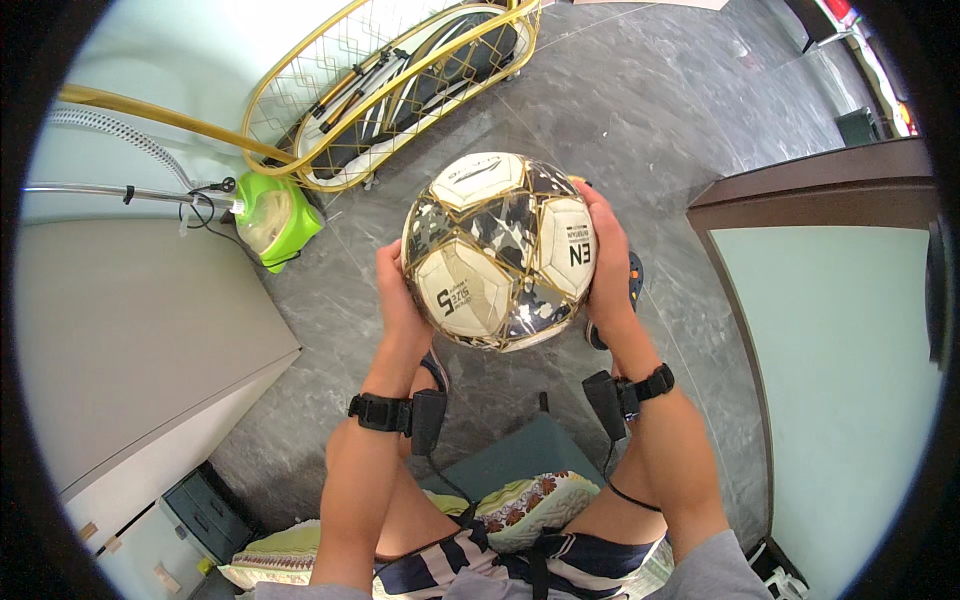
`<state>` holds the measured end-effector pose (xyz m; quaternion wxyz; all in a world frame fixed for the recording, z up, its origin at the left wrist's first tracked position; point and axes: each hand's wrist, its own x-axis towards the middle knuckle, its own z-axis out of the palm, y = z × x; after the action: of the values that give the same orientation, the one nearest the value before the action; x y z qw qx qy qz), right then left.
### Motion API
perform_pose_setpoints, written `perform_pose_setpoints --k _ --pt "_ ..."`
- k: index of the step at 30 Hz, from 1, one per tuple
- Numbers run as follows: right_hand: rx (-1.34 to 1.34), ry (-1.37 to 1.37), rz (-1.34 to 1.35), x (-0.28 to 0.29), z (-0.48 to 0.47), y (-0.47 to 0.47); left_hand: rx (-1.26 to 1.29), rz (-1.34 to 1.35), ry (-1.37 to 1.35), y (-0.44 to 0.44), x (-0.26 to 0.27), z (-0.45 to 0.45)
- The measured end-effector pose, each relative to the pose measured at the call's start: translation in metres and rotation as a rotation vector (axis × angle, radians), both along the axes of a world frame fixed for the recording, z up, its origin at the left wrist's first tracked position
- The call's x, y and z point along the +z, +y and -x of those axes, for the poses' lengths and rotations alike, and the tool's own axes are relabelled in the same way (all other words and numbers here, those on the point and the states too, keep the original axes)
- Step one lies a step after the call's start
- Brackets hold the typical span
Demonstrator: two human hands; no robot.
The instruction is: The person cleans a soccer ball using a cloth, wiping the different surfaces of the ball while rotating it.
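Note:
A soccer ball (499, 251) with white, black-and-grey camouflage and gold-lined panels is held up between my two hands, above the floor. Its panels bear printed writing. My left hand (401, 296) presses against the ball's left side, the fingers partly hidden behind it. On the opposite side my right hand (606, 259) is spread along the ball, with its fingertips near the upper right edge. Each wrist wears a black strap with a small device, the left device (428, 421) and the right device (604, 405), both trailing black cables.
A gold wire basket rack (300, 169) with bags and poles stands at the upper left. Beside it is a green garment steamer (281, 217) with a hose. A grey cabinet (150, 315) is on the left, a framed pale panel (817, 337) on the right. Grey tile floor (615, 97) lies beneath.

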<state>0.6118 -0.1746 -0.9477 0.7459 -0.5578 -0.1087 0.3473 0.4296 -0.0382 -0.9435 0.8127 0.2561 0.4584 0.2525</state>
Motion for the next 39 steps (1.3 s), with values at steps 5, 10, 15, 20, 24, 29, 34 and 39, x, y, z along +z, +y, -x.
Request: perform_pose_setpoints --k 5,10,15,20,24,29,34,39 --pt "-0.018 -0.565 0.146 0.027 0.013 -0.005 0.022 0.073 0.057 -0.002 -0.009 0.002" --pt "0.080 -0.977 0.125 0.033 0.012 -0.013 -0.010 0.153 0.054 -0.007 -0.006 -0.005" --pt "0.061 -1.087 0.060 0.033 0.015 -0.014 0.013 0.065 0.056 -0.016 -0.006 -0.008" --pt "0.042 -0.963 0.093 0.029 0.019 -0.015 0.030 0.084 0.052 -0.025 -0.005 -0.012" --pt "0.024 -1.113 0.055 0.034 0.019 -0.018 0.049 0.078 0.112 -0.026 -0.005 -0.014" --pt "0.031 -1.056 0.021 0.035 0.022 -0.021 -0.021 0.097 0.073 -0.027 0.003 -0.013" --pt "0.030 -0.998 0.099 0.032 0.021 -0.020 0.086 -0.079 0.077 -0.030 0.025 -0.025" --pt "-0.033 -0.928 0.019 0.028 0.026 -0.017 0.102 -0.077 0.080 -0.030 0.020 -0.022"
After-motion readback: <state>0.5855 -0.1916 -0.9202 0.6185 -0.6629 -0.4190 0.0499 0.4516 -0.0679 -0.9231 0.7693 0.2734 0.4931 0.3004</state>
